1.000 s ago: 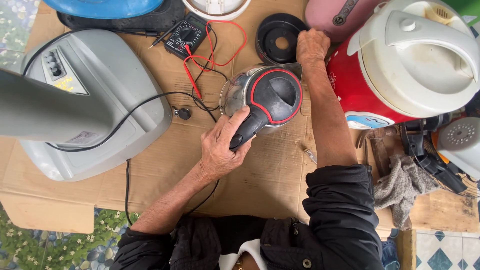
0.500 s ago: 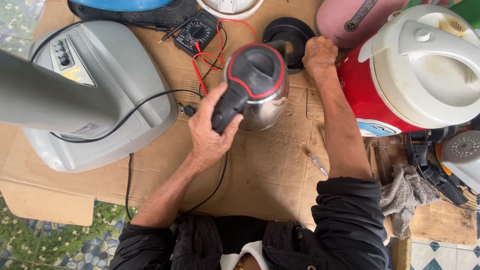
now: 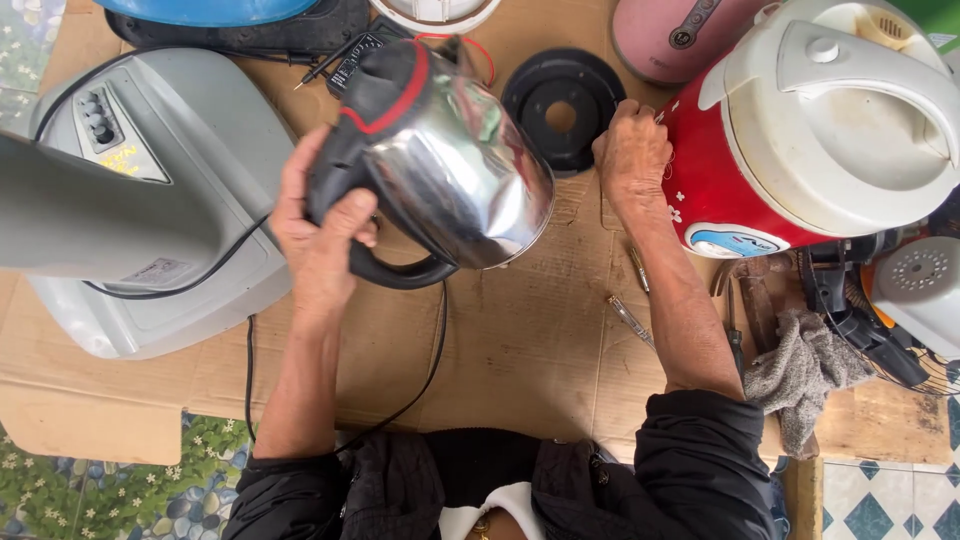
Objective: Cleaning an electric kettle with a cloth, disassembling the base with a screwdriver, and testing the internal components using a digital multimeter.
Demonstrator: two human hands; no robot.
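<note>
Over cardboard (image 3: 520, 340), tilted kettle (image 3: 450, 170), base rightward.

Left hand (image 3: 320, 235) grips tilted steel electric kettle (image 3: 450, 165) by black handle; right hand (image 3: 630, 155) fisted on cardboard-covered counter (image 3: 530, 330) beside red rice cooker (image 3: 800, 130).

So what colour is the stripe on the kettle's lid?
Red, on the kettle, seen in the head view.
</note>
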